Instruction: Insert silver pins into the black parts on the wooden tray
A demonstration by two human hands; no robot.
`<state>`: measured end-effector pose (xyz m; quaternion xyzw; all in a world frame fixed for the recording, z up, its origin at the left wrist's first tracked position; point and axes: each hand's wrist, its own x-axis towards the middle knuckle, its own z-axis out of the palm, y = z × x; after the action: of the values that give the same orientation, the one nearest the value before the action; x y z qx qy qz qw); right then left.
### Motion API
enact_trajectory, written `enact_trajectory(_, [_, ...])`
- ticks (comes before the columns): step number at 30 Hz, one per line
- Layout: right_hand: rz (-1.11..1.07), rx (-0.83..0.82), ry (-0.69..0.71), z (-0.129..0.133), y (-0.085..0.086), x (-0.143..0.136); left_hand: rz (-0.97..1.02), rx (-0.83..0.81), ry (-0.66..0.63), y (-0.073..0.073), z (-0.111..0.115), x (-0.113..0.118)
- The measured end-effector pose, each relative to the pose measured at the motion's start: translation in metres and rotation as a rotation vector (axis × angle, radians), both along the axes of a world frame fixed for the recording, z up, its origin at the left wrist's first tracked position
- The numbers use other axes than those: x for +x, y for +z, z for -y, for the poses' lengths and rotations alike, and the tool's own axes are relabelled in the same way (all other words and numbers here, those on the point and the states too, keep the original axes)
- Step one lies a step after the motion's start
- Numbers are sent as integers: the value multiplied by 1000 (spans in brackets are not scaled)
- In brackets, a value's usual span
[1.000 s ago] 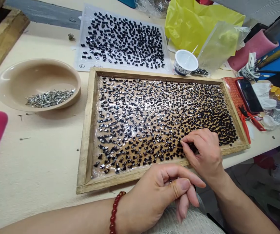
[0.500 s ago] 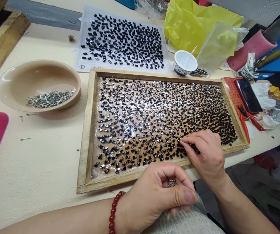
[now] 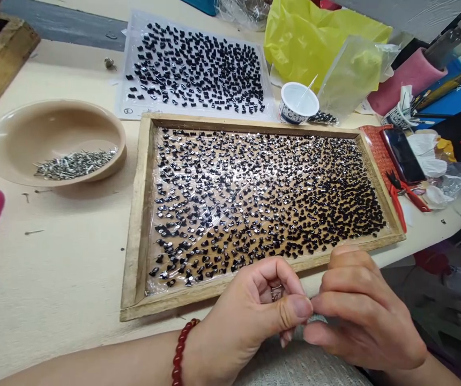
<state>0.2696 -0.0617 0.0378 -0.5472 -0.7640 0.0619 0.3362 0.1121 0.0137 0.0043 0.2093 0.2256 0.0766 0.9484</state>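
Head view: twelve o'clock taken as straight away from the wearer. Left hand (image 3: 250,308), red beaded bracelet (image 3: 179,348) at its wrist, is curled into a loop, thumb and forefinger tips close together; thin metal pieces (image 3: 276,292) show inside the curl. Right hand (image 3: 369,305) is at its three o'clock, fingers bent, with some space between thumb and forefinger; its fingertips meet the left thumb tip, or nearly so — contact and anything pinched there cannot be told. Key relation: the wooden tray (image 3: 137,225) lies beyond both hands, its long axis running roughly nine to three o'clock, the near rail slanting up toward two. Both hands are close to that near rail and overlap it in the view, so which is nearer cannot be settled; touch on the rail is likewise unclear. Measured from the left hand, the tray's field of small black pieces (image 3: 260,198) spreads from eleven to one o'clock; from the right hand it lies at ten to twelve, most tightly packed toward its three o'clock end. Also noted: a beige bowl (image 3: 53,128) of metal pins (image 3: 73,165) at the left hand's ten o'clock; red-handled pliers (image 3: 415,199) at the right hand's one o'clock — just outside the tray's short rail.
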Motion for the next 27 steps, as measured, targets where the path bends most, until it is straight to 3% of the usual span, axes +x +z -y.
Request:
enact_trajectory(12, [-114, -77, 15, 5, -3, 4, 16, 9, -17, 0, -2, 1])
enact_trajectory(14, [-151, -48, -63, 2, -8, 9, 36, 20, -41, -2, -1, 2])
enact_trajectory(18, [-66, -65, -348, -10, -26, 23, 82, 43, -67, -6, 2, 5])
enact_trajectory(24, [145, -153, -374, -22, -41, 29, 104, -44, -97, -8, 6, 4])
enact_trajectory(27, [194, -161, -380, -21, -41, 27, 55, 3, -155, -6, 3, 2])
